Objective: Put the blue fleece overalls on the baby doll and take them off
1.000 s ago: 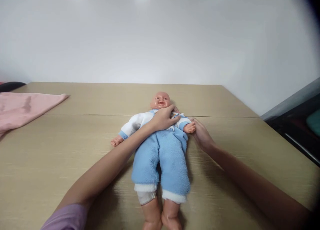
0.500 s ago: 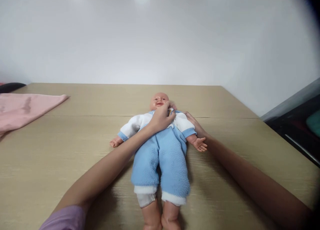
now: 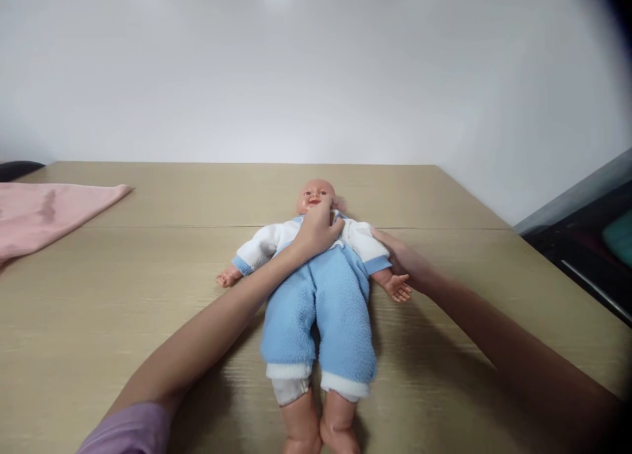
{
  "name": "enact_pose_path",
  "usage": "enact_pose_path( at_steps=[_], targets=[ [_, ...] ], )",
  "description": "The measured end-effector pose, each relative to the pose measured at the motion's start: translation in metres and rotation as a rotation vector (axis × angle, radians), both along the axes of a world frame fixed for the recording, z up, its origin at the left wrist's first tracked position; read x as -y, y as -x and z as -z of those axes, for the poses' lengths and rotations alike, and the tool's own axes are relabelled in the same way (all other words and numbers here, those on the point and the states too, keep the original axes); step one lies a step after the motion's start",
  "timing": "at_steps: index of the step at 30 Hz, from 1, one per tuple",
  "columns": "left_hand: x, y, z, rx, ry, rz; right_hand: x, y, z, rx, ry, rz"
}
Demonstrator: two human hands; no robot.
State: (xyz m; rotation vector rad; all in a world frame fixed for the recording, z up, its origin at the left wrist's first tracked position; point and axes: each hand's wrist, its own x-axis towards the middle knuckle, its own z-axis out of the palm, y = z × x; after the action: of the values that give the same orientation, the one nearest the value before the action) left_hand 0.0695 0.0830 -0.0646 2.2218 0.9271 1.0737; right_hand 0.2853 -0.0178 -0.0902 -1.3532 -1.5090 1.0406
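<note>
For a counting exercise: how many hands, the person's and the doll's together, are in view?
4: the left hand on the doll; the right hand, partly hidden, at one doll sleeve; one doll hand beside the left forearm, the other doll hand near the right wrist.

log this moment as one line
plastic baby doll in blue-and-white fleece clothes: face-up on tan table | left grip: on doll's upper body | right grip: at doll's white sleeve | pink cloth: table's left
</note>
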Motion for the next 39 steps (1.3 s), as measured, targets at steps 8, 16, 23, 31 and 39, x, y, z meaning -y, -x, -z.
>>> enact_pose_path(
  at_steps=[8, 16, 23, 31, 39],
  targets=[
    [0.002, 0.0, -0.003, -0.029, -0.02, -0.006, 0.042, -0.066, -0.01, 0.117, 0.145, 0.112],
    [0.006, -0.002, -0.009, -0.164, -0.055, -0.067, 0.032, -0.089, 0.034, 0.157, -0.053, 0.225],
    [0.036, 0.008, -0.024, -0.412, -0.29, -0.269, 0.037, -0.075, 0.034, 0.408, -0.326, 0.506],
    [0.145, 0.054, -0.049, -0.298, -0.208, -0.272, 0.156, 0.043, -0.028, 0.594, -0.642, -0.04],
    [0.295, 0.098, 0.028, -0.005, 0.116, -0.575, 0.206, 0.112, -0.005, 0.725, -0.555, -0.291]
  ],
)
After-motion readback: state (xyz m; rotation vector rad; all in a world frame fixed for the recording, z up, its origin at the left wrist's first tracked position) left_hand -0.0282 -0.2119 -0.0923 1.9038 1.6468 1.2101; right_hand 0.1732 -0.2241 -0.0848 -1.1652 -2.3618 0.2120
